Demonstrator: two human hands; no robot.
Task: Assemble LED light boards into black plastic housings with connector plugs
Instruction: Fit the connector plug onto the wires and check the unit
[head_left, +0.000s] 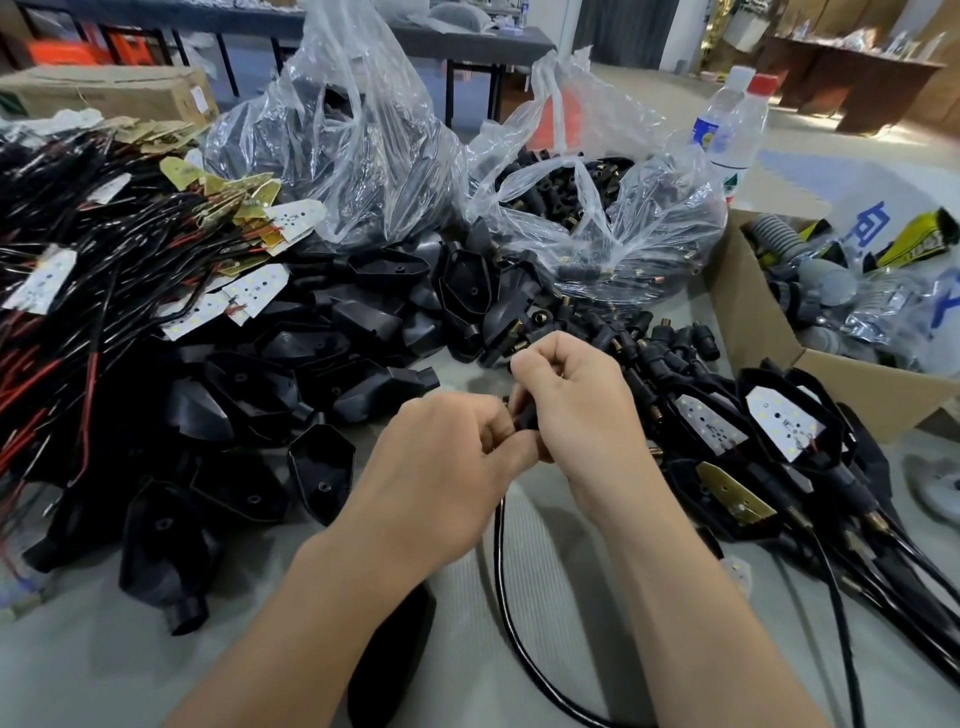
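Head view: both hands meet over the middle of the grey desk (540, 561). The left hand (441, 462) and right hand (576, 410) each have a closed grip, with curled fingers and thumbs pinching one small black connector plug (524, 417) between them. The fingers mostly hide the plug. A black cable (500, 561) runs from it toward the near edge.

Just beyond the hands, loose connector plugs (649, 353) lie scattered. To the left is a heap of empty black housings (291, 353). At far left, LED boards (254, 291) lie tangled in black and red wires. Two clear plastic bags (353, 130) of black parts stand at the far side. On the right, housings fitted with boards (784, 426) lie beside a cardboard box (753, 322), with two water bottles (727, 130) behind it.
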